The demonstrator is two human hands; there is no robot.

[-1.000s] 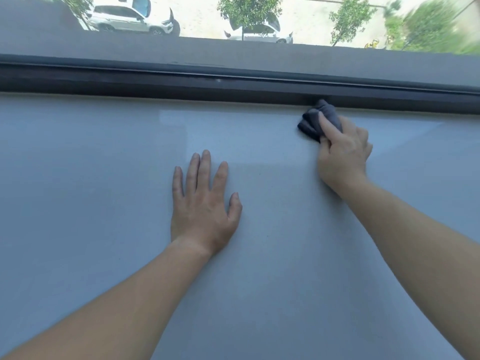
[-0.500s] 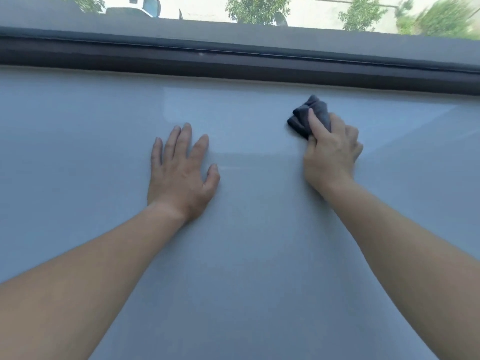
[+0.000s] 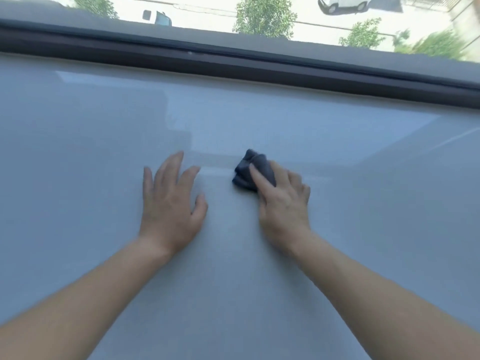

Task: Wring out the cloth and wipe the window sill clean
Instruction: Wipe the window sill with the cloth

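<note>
Wiping in progress: right hand (image 3: 281,201) presses the bunched dark cloth (image 3: 253,170) onto mid window sill (image 3: 78,152), gripping it under curled fingers; left hand (image 3: 170,203) lies flat, fingers spread, just beside. Wringing appears done; how much sill remains cannot be told.

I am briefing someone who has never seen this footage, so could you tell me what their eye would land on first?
First, the dark bunched cloth near the middle of the pale grey window sill, pressed down under the right hand. Just to its left, the left hand lies flat, fingers spread. Along the far edge runs the dark window frame, with trees and parked cars far below outside.
</note>
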